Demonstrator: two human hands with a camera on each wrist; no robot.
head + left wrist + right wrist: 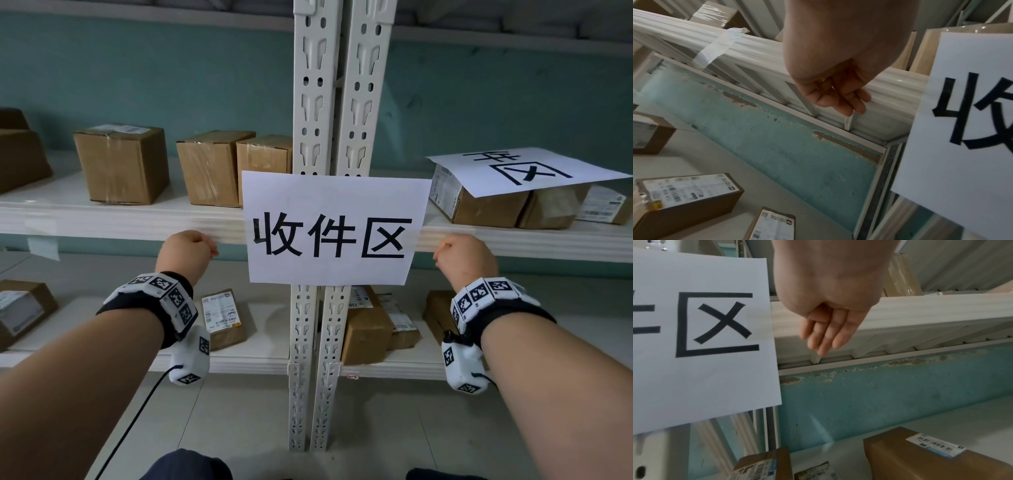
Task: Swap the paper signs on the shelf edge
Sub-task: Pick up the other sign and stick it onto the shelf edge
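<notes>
Both hands (186,251) (462,255) empty — sign (334,228) between, boxes (123,164) behind

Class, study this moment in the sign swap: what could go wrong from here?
1. Neither the left hand nor the right hand holds the hung sign, so it may drop if its fixing is weak.
2. The second sign lies loose and overhanging on boxes; it could slide off.

White sign (334,229), black characters; brown boxes (121,162).
</notes>
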